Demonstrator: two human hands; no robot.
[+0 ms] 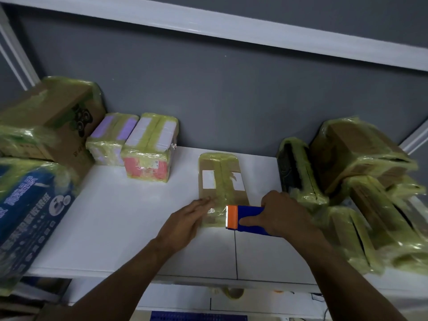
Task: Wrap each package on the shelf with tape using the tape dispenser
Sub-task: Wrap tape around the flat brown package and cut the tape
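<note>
A flat brown cardboard package point(221, 181) with white labels and yellowish tape lies in the middle of the white shelf point(129, 223). My right hand point(278, 212) grips a blue tape dispenser point(245, 217) with an orange cutter end, held at the package's near right corner. My left hand point(187, 216) lies flat with straight fingers pressing the tape on the package's near left edge.
Taped packages stand at the back left point(148, 147), with a big brown box point(53, 121) and a blue printed box point(30, 209) at the far left. More tape-wrapped boxes point(361, 172) pile up on the right. A grey wall is behind; a tape roll point(231, 293) lies below the shelf edge.
</note>
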